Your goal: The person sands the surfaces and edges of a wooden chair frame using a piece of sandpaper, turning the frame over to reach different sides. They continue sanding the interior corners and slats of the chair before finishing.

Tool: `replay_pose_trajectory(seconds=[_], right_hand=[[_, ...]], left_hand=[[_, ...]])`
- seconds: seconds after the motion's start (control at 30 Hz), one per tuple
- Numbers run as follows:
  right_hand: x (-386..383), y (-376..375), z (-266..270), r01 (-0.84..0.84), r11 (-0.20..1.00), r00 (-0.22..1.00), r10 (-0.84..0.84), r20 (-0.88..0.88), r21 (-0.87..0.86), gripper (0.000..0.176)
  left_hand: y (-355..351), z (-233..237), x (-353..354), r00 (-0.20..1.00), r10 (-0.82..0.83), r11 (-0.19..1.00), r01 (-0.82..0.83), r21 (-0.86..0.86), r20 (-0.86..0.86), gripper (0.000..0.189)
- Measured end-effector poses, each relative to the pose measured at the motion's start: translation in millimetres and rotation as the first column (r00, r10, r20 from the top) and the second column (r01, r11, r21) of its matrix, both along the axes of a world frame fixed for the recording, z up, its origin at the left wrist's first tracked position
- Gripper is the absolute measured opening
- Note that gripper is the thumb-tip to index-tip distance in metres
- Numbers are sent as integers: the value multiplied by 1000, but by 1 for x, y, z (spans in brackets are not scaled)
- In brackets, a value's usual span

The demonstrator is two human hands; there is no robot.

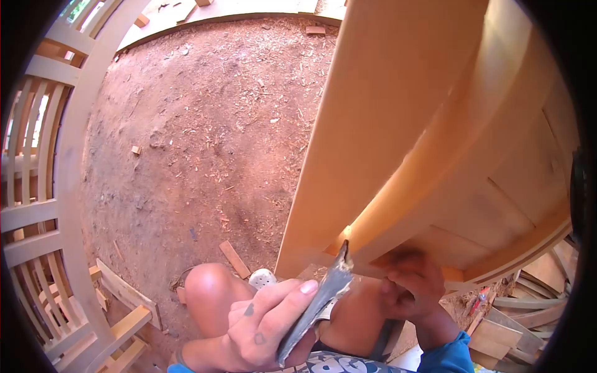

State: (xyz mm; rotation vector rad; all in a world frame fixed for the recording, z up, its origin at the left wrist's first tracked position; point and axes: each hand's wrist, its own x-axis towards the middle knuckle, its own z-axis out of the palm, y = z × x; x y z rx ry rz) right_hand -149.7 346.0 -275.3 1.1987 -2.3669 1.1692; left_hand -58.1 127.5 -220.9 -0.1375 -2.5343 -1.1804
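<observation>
Holding grey strip (317,311) in left hand (264,320), reaching in from bottom left. Fingers curled tight around strip, one nail facing up against its edge. Slanting strip up and to the right, dark narrow tip at near end of seam (407,158) between flat board (373,93) and curved rail (460,161). Could not tell whether touching wood there.

Noted right hand (416,286) in shade beneath near edge of panels (491,205), wrist rising from blue sleeve (448,354), fingers bent. Could not tell whether gripping anything.

Observed board and rail filling upper right, hiding ground beyond. Found panels bordered by curved rim, to the right of rail. Recorded slatted frame (69,174) upright along left side, loose planks (127,292) near its foot. Logged bare knee (211,286) beside left hand, with pale shoe (262,278) and small offcut (234,259) just past it. Saw shavings scattered over reddish ground (205,143); also scrap wood (494,336) heaped at lower right, below panels.
</observation>
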Motion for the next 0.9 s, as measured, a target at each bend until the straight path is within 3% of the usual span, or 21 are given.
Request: replay_pose_trajectory(seconds=[0.03,0.07,0.2,0.33,0.43,0.53,0.73,0.9], right_hand=[[1,0,1,5,1000,1000,-5,8,-16,25],[1,0,1,7,1000,1000,-7,21,-29,25],[3,0,3,40,999,997,-38,69,-34,23],[6,1,9,70,997,988,-66,139,-23,19],[7,2,6,88,994,981,-74,181,-68,11],[6,-3,5,92,995,984,-85,155,-42,12],[5,-9,4,119,992,989,-115,91,-44,21],[2,-11,11,101,995,994,-101,34,21,22]], left_hand=[[3,3,2,1000,6,1000,-6,-17,-5,40],[8,-1,9,999,30,995,-33,93,31,43],[19,0,-2,981,52,999,-53,0,184,52],[18,13,-19,881,-90,985,10,174,463,62],[12,16,-21,928,-143,961,46,274,345,57],[15,15,-24,922,-156,956,51,289,355,58],[24,11,-49,839,-65,990,-14,139,541,48],[25,33,-37,774,-122,966,-52,254,622,40]])
